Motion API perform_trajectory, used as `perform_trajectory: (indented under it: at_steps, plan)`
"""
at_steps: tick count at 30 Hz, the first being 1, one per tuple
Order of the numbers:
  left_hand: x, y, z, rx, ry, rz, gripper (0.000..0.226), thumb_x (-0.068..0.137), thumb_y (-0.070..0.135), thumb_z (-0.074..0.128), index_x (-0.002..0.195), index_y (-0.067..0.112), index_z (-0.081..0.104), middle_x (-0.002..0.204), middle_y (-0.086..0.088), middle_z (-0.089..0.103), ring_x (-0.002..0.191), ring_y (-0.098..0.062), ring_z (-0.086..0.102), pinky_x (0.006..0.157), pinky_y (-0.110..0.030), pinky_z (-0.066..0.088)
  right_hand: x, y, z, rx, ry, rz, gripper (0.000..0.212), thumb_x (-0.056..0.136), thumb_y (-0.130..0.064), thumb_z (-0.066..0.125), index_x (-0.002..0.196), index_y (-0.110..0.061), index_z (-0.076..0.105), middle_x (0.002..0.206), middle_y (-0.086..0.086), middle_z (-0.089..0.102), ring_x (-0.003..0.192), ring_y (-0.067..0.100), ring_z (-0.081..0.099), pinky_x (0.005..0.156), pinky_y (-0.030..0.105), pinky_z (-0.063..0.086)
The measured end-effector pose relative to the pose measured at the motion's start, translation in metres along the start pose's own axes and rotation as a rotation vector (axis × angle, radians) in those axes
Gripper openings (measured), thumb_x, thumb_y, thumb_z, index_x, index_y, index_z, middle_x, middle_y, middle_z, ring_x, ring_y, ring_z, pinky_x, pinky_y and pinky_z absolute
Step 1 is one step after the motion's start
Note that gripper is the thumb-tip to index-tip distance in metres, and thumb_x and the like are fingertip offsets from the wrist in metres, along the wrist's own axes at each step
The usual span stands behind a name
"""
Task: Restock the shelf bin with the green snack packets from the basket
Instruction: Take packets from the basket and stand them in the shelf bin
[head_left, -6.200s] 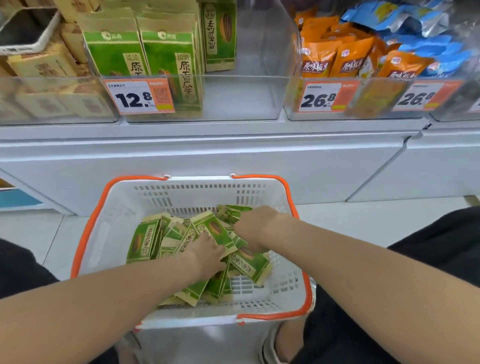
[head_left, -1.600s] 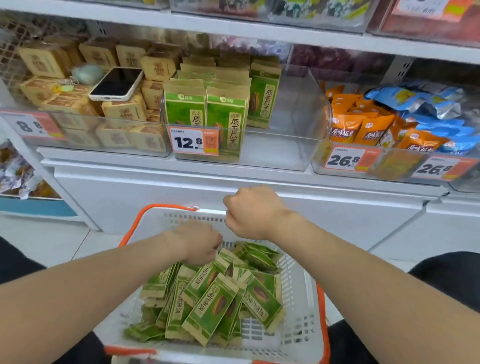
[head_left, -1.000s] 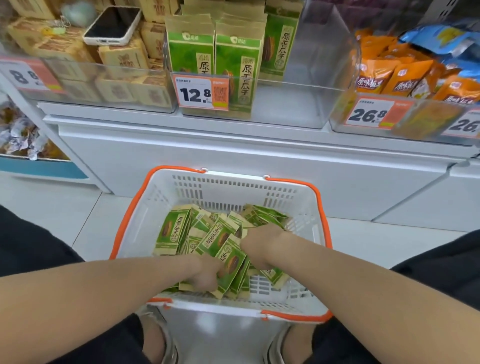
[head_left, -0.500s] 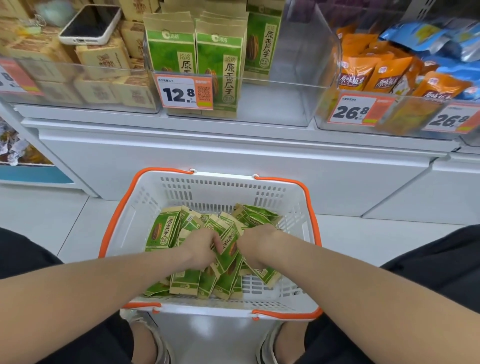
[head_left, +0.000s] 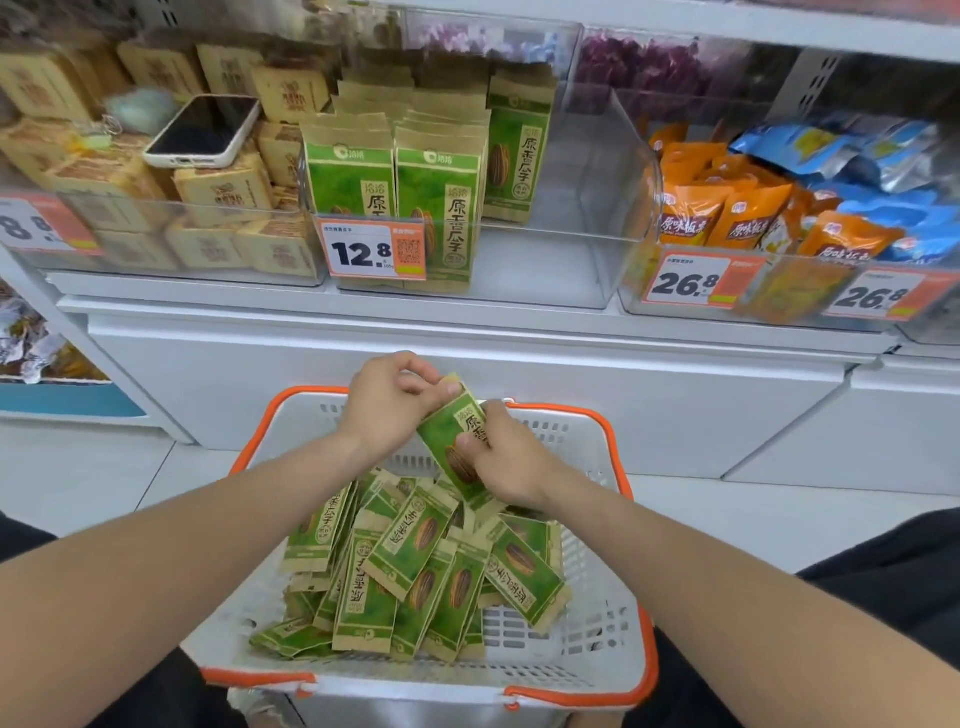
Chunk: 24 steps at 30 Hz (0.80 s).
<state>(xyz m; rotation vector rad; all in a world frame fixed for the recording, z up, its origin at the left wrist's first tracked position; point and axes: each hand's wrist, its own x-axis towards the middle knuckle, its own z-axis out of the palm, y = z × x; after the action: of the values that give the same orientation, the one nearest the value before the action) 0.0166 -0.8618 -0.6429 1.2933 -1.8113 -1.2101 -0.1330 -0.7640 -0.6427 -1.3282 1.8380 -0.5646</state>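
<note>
Both hands have risen out of the basket (head_left: 645, 644), left hand (head_left: 389, 405) pinching the top and right hand (head_left: 511, 462) gripping the lower half of one green packet (head_left: 453, 432) above it; transfer to the shelf bin (head_left: 545, 265) probably follows.

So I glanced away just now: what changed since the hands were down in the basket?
Both hands rose out of the pile: the left hand and right hand now grip a green packet, lifted above the basket. The loose packets, the shelf bin stock and the phone stayed put.
</note>
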Motion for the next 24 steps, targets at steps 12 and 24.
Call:
perform_trajectory:
  at_steps: [12,24]
  plan:
    - [0.017,0.084,-0.008,0.155,0.140,0.464,0.047,0.112,0.043,0.039,0.076,0.019,0.057,0.056,0.003,0.055,0.058,-0.014,0.057,0.060,-0.039,0.044,-0.014,-0.075,-0.050,0.300,0.695,-0.430,0.043,0.099,-0.025,0.061,0.137,-0.026,0.040,0.102,-0.014,0.071,0.091,0.006,0.067,0.076,0.028,0.053]
    - [0.054,0.146,-0.034,0.710,0.553,0.826,0.024,0.106,0.031,0.055,0.085,0.018,0.053,0.078,0.001,0.053,0.074,-0.028,0.054,0.053,-0.036,0.031,0.044,-0.120,-0.156,0.536,0.868,-0.216,0.041,0.086,-0.049,0.070,0.118,-0.024,0.065,0.104,-0.010,0.074,0.100,0.014,0.070,0.095,0.044,0.057]
